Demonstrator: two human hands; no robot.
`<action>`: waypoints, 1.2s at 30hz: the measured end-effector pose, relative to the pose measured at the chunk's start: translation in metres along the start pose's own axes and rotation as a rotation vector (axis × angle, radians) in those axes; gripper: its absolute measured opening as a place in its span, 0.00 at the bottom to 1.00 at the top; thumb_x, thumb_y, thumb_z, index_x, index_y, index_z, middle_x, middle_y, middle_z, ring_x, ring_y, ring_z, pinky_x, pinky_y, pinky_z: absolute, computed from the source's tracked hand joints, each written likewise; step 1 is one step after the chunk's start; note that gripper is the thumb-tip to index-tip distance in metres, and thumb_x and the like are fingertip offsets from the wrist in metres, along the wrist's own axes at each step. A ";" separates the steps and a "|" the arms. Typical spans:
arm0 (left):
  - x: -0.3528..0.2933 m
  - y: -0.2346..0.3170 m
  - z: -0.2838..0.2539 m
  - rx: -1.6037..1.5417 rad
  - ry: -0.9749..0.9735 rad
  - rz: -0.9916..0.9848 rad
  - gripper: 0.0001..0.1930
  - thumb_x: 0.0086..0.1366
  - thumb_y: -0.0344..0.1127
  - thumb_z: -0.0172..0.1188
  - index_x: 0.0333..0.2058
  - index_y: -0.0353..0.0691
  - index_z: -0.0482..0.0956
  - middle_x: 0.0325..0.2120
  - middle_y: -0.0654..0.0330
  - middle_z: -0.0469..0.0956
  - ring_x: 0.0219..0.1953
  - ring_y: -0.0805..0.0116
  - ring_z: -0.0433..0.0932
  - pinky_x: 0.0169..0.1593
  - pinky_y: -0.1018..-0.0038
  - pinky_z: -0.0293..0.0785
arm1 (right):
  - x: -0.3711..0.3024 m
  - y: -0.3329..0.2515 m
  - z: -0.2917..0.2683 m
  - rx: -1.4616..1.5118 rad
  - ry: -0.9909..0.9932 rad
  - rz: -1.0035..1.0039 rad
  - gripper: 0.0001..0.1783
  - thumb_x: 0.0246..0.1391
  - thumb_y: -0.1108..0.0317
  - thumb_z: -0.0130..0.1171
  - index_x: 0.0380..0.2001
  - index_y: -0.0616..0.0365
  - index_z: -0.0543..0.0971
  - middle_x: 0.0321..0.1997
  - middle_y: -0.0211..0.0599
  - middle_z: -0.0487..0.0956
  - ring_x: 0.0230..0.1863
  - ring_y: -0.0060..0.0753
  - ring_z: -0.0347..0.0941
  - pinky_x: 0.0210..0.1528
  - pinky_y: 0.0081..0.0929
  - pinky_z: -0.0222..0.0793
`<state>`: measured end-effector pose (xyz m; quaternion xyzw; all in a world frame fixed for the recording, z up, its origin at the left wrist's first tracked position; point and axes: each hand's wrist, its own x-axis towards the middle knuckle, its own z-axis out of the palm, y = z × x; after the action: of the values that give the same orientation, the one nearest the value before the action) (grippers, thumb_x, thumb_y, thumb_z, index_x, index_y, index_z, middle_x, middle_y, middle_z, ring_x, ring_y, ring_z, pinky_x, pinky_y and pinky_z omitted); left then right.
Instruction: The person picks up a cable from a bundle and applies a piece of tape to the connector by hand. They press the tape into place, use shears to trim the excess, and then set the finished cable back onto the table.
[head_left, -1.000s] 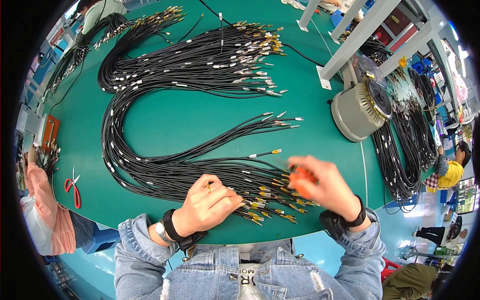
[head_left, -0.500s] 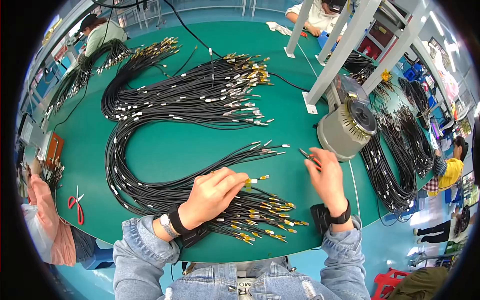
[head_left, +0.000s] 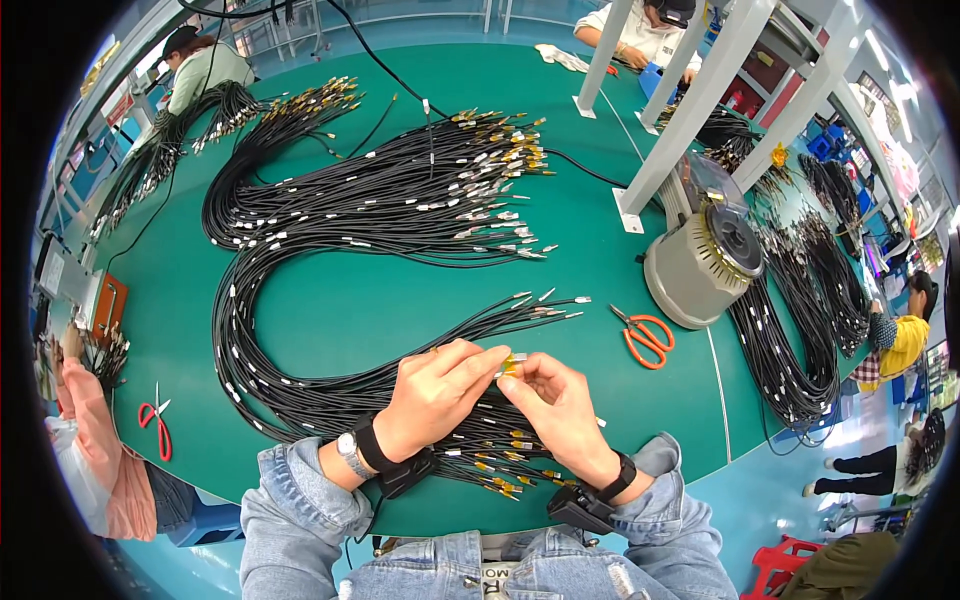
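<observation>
Two hands meet at one cable end (head_left: pixel 513 362), held over the near edge of the table (head_left: pixel 340 320). The left hand (head_left: pixel 447 388) has thumb and forefinger pinched together on it; the right hand (head_left: pixel 562 405) closes thumb and forefinger on the same end from the other side. A firm left grip just behind the yellow sleeve would probably serve best, so the cable cannot twist, with the right fingertips working lightly; a hard tug might strain the joint.

The end shows yellow with a pale tip, though fingers cover much of it and finer detail is too small to tell. Beneath the hands, the black cable bundle (head_left: pixel 238 335) bends round from the table's left, its ends fanned along the near edge, many yellow-sleeved, white bands dotting the lengths. Orange-handled cutters (head_left: pixel 634 324) lie beyond the right hand, handles apart.
</observation>
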<state>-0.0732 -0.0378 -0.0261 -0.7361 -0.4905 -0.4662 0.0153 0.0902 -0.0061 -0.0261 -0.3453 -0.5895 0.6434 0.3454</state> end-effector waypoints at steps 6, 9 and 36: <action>0.002 0.002 -0.002 -0.007 -0.012 -0.005 0.14 0.47 0.22 0.65 0.36 0.39 0.77 0.22 0.60 0.76 0.19 0.68 0.75 0.20 0.76 0.71 | -0.003 -0.007 0.001 -0.001 0.058 0.046 0.03 0.54 0.74 0.55 0.30 0.63 0.74 0.31 0.23 0.74 0.33 0.11 0.67 0.37 0.13 0.63; 0.001 0.002 -0.002 -0.010 -0.001 -0.001 0.14 0.47 0.22 0.65 0.35 0.39 0.77 0.22 0.60 0.76 0.18 0.68 0.74 0.20 0.77 0.70 | -0.003 -0.006 0.002 0.009 0.065 0.045 0.03 0.54 0.74 0.55 0.30 0.63 0.74 0.30 0.23 0.74 0.33 0.11 0.67 0.36 0.13 0.63; 0.001 0.014 -0.007 -0.282 -0.129 -0.345 0.02 0.58 0.25 0.56 0.29 0.33 0.76 0.17 0.57 0.75 0.16 0.70 0.74 0.20 0.76 0.68 | 0.001 0.001 0.003 0.060 0.087 -0.023 0.04 0.52 0.73 0.58 0.28 0.63 0.76 0.27 0.26 0.73 0.29 0.14 0.66 0.34 0.16 0.63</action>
<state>-0.0678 -0.0474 -0.0150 -0.6643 -0.5391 -0.4779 -0.1991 0.0868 -0.0071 -0.0271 -0.3557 -0.5584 0.6412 0.3880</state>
